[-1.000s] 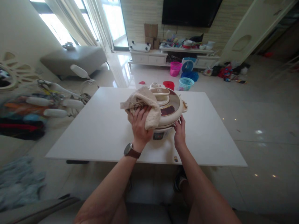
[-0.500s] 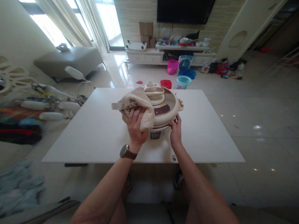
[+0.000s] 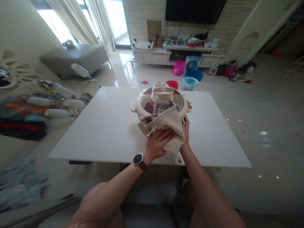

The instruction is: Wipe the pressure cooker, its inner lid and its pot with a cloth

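A cream electric pressure cooker point(image 3: 144, 96) with a brown-tinted lid stands on the white table point(image 3: 104, 126). My left hand point(image 3: 158, 144), wearing a watch point(image 3: 138, 159), presses a beige cloth point(image 3: 174, 126) against the front of the cooker. Its fingers are bent over the cloth, which covers the front panel and part of the lid. At the cooker's right side, below the rim, my right hand point(image 3: 186, 131) grips the body. The cloth hides some of the right fingers. A small sticker point(image 3: 179, 160) lies near the table's front edge.
Beyond the table, a teal basket point(image 3: 190, 83), a pink basket point(image 3: 179, 67) and a red item point(image 3: 172, 84) are on the floor. White lamp-like parts point(image 3: 73, 104) with cables lie left of the table. A grey bench point(image 3: 76, 60) stands by the window.
My left hand has wiped the cloth from the cooker's left side across to its front, baring the left handle. My right hand stays at the right side. The view has shifted slightly.
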Demonstrator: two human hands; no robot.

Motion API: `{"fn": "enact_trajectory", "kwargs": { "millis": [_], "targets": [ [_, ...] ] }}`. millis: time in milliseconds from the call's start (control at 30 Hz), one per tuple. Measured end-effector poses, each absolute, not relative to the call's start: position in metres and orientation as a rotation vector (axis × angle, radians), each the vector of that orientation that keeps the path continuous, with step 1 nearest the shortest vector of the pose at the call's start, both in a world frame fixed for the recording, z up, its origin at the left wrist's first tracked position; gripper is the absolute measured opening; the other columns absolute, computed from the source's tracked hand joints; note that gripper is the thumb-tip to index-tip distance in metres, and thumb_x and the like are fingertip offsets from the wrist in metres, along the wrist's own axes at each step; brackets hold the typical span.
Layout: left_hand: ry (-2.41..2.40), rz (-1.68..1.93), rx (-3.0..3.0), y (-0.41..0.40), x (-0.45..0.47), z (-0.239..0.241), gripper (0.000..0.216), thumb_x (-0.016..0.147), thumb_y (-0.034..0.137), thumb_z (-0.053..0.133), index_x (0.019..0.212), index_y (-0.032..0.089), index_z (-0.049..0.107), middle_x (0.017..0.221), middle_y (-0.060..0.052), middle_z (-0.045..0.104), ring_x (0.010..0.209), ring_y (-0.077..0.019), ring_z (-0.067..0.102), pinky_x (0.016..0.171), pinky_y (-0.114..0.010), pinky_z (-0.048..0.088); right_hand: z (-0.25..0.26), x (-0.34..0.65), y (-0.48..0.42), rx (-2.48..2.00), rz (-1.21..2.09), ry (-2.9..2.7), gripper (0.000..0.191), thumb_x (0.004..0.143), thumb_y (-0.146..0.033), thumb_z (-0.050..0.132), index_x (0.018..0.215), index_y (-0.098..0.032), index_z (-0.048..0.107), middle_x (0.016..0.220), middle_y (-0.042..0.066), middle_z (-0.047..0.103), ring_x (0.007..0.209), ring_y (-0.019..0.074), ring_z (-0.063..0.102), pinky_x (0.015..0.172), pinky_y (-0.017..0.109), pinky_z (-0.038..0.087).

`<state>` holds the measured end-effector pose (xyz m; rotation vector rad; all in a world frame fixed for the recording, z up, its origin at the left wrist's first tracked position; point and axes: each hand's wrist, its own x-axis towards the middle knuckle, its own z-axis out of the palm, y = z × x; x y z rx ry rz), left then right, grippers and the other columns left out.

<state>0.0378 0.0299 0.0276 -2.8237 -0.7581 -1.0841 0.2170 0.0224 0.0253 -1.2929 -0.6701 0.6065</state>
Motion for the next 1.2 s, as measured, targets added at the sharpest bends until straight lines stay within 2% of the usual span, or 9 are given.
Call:
{"fn": "enact_trajectory", "kwargs": {
  "millis": [100, 233, 400, 567, 733, 867, 1033, 1100, 1200],
  "targets": [
    [-0.730, -0.968, -2.879, 0.040, 0.020, 0.012, 0.062, 0.088, 0.025, 0.062, 0.150, 0.032, 0.061, 0.123, -0.007, 0.077, 0.117, -0.0300, 0.064, 0.119, -0.050, 0.033, 0.035, 0.216, 0.019, -1.293, 0.643, -0.615, 0.069, 0.089, -0.052, 0.060, 0.154, -0.034, 0.047, 0.165, 0.005, 0.045, 0.147, 0.0238, 0.047, 0.121, 0.047, 0.041],
    [-0.800, -1.036, -2.786, 0.055, -0.004, 0.001, 0.041, 0.089, 0.030, 0.065, 0.128, 0.030, 0.076, 0.107, -0.009, 0.078, 0.113, -0.0328, 0.065, 0.117, -0.055, 0.036, 0.046, 0.215, 0.012, -1.313, 0.685, -0.574, 0.063, 0.091, -0.056, 0.054, 0.151, -0.036, 0.051, 0.162, 0.004, 0.048, 0.148, 0.0248, 0.046, 0.118, 0.050, 0.043],
    [-1.009, -1.229, -2.737, 0.057, -0.010, -0.006, 0.050, 0.085, 0.037, 0.062, 0.132, 0.020, 0.071, 0.131, -0.016, 0.068, 0.136, -0.0394, 0.053, 0.119, -0.060, 0.037, 0.046, 0.216, 0.012, -1.296, 0.707, -0.587, 0.066, 0.088, -0.054, 0.058, 0.151, -0.035, 0.051, 0.164, 0.004, 0.047, 0.149, 0.0243, 0.044, 0.121, 0.049, 0.040],
    [-1.071, -1.347, -2.679, 0.062, 0.002, -0.016, 0.054, 0.082, 0.037, 0.065, 0.131, 0.018, 0.069, 0.131, -0.018, 0.064, 0.135, -0.0384, 0.053, 0.115, -0.057, 0.044, 0.038, 0.214, 0.016, -1.269, 0.711, -0.597, 0.070, 0.087, -0.049, 0.059, 0.155, -0.037, 0.046, 0.168, 0.003, 0.040, 0.154, 0.0232, 0.038, 0.126, 0.051, 0.034],
    [-1.143, -1.459, -2.708, 0.083, 0.005, -0.015, 0.057, 0.087, 0.041, 0.063, 0.139, 0.017, 0.064, 0.146, -0.019, 0.056, 0.149, -0.0410, 0.042, 0.123, -0.061, 0.035, 0.036, 0.213, 0.022, -1.239, 0.752, -0.600, 0.074, 0.087, -0.050, 0.059, 0.158, -0.038, 0.042, 0.171, -0.001, 0.037, 0.157, 0.0215, 0.034, 0.128, 0.050, 0.031],
    [-1.250, -1.591, -2.758, 0.085, 0.011, -0.008, 0.060, 0.091, 0.048, 0.062, 0.144, 0.019, 0.063, 0.156, -0.017, 0.051, 0.154, -0.0411, 0.036, 0.127, -0.058, 0.030, 0.040, 0.211, 0.022, -1.245, 0.783, -0.580, 0.078, 0.085, -0.049, 0.060, 0.159, -0.036, 0.040, 0.173, 0.000, 0.034, 0.158, 0.0225, 0.033, 0.129, 0.051, 0.031],
    [-1.174, -1.151, -2.937, 0.056, 0.030, 0.007, 0.051, 0.085, 0.032, 0.064, 0.135, 0.024, 0.072, 0.136, -0.014, 0.069, 0.143, -0.0417, 0.049, 0.127, -0.065, 0.023, 0.044, 0.210, 0.021, -1.242, 0.762, -0.572, 0.074, 0.087, -0.049, 0.056, 0.158, -0.033, 0.043, 0.169, 0.003, 0.040, 0.154, 0.0252, 0.039, 0.124, 0.053, 0.039],
    [-1.057, -0.936, -3.029, 0.048, 0.037, 0.013, 0.049, 0.084, 0.026, 0.064, 0.132, 0.029, 0.074, 0.126, -0.010, 0.074, 0.135, -0.0379, 0.057, 0.125, -0.063, 0.027, 0.043, 0.212, 0.022, -1.235, 0.699, -0.597, 0.068, 0.089, -0.047, 0.054, 0.154, -0.029, 0.050, 0.164, 0.004, 0.048, 0.152, 0.0240, 0.043, 0.128, 0.050, 0.033],
    [-0.978, -0.896, -3.068, 0.048, 0.039, 0.016, 0.043, 0.084, 0.026, 0.065, 0.124, 0.031, 0.078, 0.125, -0.009, 0.076, 0.132, -0.0370, 0.061, 0.120, -0.057, 0.038, 0.041, 0.216, 0.022, -1.219, 0.644, -0.613, 0.061, 0.091, -0.049, 0.052, 0.149, -0.028, 0.057, 0.161, 0.004, 0.052, 0.151, 0.0233, 0.044, 0.130, 0.048, 0.029]
  ]
}}
